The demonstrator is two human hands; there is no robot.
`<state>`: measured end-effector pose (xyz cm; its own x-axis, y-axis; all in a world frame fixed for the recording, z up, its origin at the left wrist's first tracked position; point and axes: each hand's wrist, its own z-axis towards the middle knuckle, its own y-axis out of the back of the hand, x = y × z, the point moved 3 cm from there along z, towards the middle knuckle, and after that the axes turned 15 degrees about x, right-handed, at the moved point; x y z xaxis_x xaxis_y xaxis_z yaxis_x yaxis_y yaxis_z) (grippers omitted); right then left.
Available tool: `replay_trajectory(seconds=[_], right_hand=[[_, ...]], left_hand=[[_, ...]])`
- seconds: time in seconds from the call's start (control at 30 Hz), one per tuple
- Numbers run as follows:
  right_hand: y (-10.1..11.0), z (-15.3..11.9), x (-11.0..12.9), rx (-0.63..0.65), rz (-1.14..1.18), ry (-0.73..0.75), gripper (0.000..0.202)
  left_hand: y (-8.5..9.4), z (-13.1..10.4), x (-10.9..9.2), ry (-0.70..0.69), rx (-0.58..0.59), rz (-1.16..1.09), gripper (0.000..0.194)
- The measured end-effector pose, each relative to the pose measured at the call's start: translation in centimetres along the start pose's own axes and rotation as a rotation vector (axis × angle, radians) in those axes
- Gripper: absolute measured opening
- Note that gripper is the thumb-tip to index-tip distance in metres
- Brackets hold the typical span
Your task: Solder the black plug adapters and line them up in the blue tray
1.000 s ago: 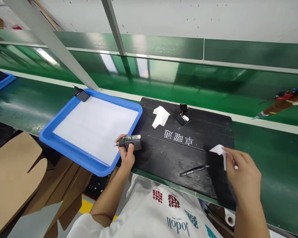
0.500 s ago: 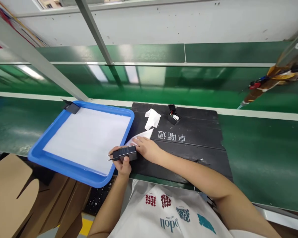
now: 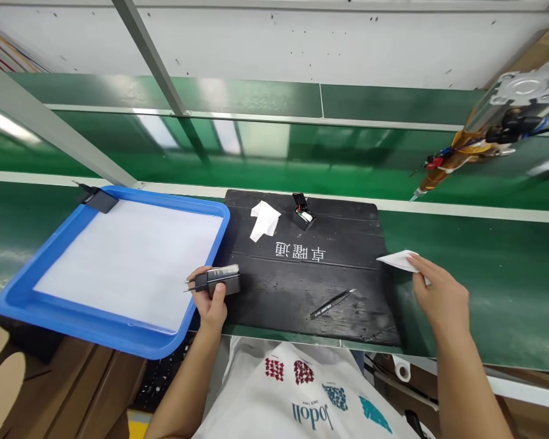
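My left hand point(image 3: 211, 305) is closed around a black plug-in power adapter point(image 3: 226, 280), its two pins pointing left, above the left edge of the black mat point(image 3: 274, 305). Out to the right, my right hand point(image 3: 441, 296) pinches a folded white wipe point(image 3: 400, 260) over the green bench, just past the mat's right edge. Another crumpled white wipe point(image 3: 265, 221) lies on the mat. Beside it stands a small open black case point(image 3: 304, 216) with parts and a red wire showing inside. Black tweezers point(image 3: 333, 303) rest near the mat's front.
A blue tray point(image 3: 91, 326) lined with white sheet stands at left, with another black adapter point(image 3: 99, 199) on its far corner. A dispensing nozzle point(image 3: 432, 177) hangs over the bench at back right. Cardboard boxes point(image 3: 77, 378) are below left. A metal post point(image 3: 149, 55) rises behind.
My right hand has moved from beside the adapter far to the right, carrying the wipe. The tweezers, which its arm covered, now show. My left hand still holds the adapter; the view has shifted.
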<state>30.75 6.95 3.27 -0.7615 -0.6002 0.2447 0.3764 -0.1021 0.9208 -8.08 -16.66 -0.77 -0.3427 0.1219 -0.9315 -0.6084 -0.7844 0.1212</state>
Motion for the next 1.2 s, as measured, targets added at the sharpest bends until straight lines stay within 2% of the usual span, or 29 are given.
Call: replay_trajectory(seconds=[0.07, 0.13, 0.2, 0.37, 0.47, 0.63, 0.77, 0.87, 0.93, 1.07, 1.13, 1.2], right_hand=[[-0.8, 0.1, 1.9, -0.003, -0.049, 0.060, 0.029], [-1.8, 0.3, 4.0, 0.055, -0.069, 0.127, 0.030], [-2.3, 0.3, 5.3, 0.066, -0.090, 0.122, 0.031], [-1.6, -0.8, 6.1, -0.039, -0.050, -0.030, 0.029], [-1.4, -1.2, 6.5, -0.039, 0.002, -0.026, 0.028], [-0.8, -0.9, 7.5, -0.071, 0.059, -0.013, 0.022], [-0.9, -0.2, 8.8, -0.090, 0.112, 0.071, 0.018], [-1.5, 0.4, 9.6, -0.086, 0.159, 0.136, 0.016], [-1.9, 0.9, 10.0, -0.083, 0.176, 0.182, 0.015], [-2.4, 1.4, 10.3, -0.112, 0.217, 0.192, 0.017], [-2.5, 1.2, 9.9, -0.137, 0.244, 0.143, 0.020], [-2.7, 1.0, 9.1, -0.141, 0.275, 0.076, 0.024]], left_hand=[[-0.3, 0.3, -0.3, 0.056, 0.093, 0.101, 0.050], [-0.9, 0.7, -0.8, 0.132, 0.232, 0.223, 0.047], [-1.8, 1.3, -1.7, 0.166, 0.377, 0.361, 0.043], [-4.4, 2.5, -3.8, 0.005, 0.614, 0.765, 0.039], [-5.2, 2.8, -3.8, -0.015, 0.701, 0.832, 0.045], [-4.9, 2.5, -3.3, 0.008, 0.803, 0.760, 0.076], [-4.7, 2.4, -3.3, 0.006, 0.820, 0.818, 0.076], [-4.8, 2.5, -3.7, 0.002, 0.791, 0.765, 0.081], [-4.9, 2.6, -3.9, 0.001, 0.775, 0.682, 0.072], [-5.2, 2.8, -4.2, 0.052, 0.774, 0.623, 0.038], [-5.4, 2.9, -4.2, 0.083, 0.785, 0.682, 0.032], [-5.7, 3.0, -4.3, 0.096, 0.816, 0.763, 0.034]])
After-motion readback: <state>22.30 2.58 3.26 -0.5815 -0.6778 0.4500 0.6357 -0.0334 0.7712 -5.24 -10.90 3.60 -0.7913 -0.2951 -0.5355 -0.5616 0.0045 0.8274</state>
